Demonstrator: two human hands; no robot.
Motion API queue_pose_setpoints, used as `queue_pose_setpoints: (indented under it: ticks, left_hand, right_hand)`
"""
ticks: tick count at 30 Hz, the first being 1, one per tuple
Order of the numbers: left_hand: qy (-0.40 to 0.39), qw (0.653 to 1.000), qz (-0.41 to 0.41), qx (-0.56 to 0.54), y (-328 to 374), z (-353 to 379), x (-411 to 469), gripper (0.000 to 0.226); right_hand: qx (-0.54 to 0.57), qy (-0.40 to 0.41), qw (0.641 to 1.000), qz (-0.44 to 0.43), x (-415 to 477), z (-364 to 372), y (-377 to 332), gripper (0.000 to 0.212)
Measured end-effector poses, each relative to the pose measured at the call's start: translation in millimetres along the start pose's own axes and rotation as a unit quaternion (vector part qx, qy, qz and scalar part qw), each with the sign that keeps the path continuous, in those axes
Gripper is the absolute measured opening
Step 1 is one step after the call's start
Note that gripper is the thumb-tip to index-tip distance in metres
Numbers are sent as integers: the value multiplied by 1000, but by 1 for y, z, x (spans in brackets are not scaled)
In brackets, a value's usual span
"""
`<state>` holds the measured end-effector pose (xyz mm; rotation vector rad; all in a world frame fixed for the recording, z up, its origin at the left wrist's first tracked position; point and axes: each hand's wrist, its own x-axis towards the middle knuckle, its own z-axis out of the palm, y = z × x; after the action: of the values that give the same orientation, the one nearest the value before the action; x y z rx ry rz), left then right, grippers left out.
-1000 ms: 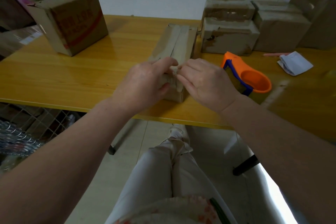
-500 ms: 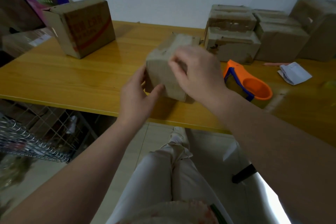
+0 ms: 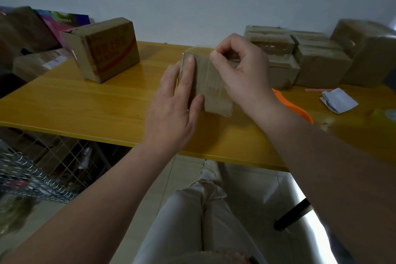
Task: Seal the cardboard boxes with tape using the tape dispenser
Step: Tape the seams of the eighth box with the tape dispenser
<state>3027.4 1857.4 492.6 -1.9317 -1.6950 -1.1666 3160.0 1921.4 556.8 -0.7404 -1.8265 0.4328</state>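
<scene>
box: held over the middle of the worktop, near its front edge, one broad face turned toward the camera. a glossy band of tape runs across that face. whether the lower edge touches the worktop cannot be told.

left hand: spread, fingers straight and laid flat against the left part of the facing side, thumb along the lower left corner.

right hand: fingers curled over the top right of the box, thumb and forefinger drawn together at the upper edge, gripping it.

dispenser: orange, lying on the worktop just right of the box, largely hidden behind the right forearm; neither hand touches it.

other items: printed box with red lettering, back left on the worktop, well apart from the held one. stack of boxes against the wall at back right. folded paper in front of that stack, near the right edge. wire rack below the worktop, lower left, blurred.
</scene>
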Motion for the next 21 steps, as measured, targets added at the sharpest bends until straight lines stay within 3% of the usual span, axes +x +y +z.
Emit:
queue_pose_setpoints:
  ticks: [11,16,21]
  left_hand:
    - [-88,990,77,78,-19,2,-15,65]
    - [-135,977,154,59,-33,-4,-23,53]
    - [-43,998,26,-42,-27,-10,-15,53]
  right_hand:
    - [-28,-70,997,-2,-15,-11,15,8]
    - [-18,-110,994,2,-28,-12,23,5]
    - [-16,-131,991,10,-36,-14,28,5]
